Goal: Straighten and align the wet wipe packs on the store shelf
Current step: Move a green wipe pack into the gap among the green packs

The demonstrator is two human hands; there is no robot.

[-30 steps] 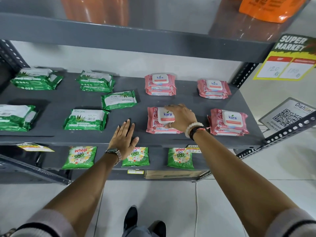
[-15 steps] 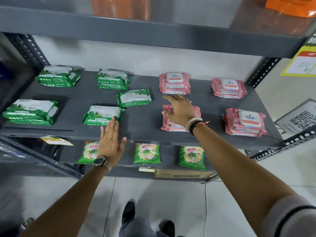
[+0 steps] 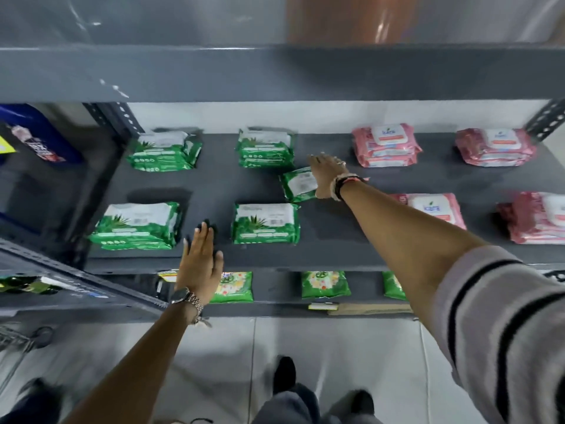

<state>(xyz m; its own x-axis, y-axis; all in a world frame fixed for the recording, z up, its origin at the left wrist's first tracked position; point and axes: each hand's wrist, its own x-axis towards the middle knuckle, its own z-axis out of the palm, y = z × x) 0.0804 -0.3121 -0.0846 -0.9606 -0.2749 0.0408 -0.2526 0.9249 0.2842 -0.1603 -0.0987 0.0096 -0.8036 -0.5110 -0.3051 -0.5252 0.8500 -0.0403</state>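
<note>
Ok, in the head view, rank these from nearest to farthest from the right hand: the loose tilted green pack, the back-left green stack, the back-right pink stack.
1. Loose tilted green pack: directly at the right hand, touching it.
2. Back-right pink stack: far right, against the back wall.
3. Back-left green stack: far left of the shelf, at the back.

Grey slotted-steel shelving unit [image 3: 275, 71] against a pale white wall [image 3: 275, 116]; glossy light tiled floor [image 3: 238, 356] below.
</note>
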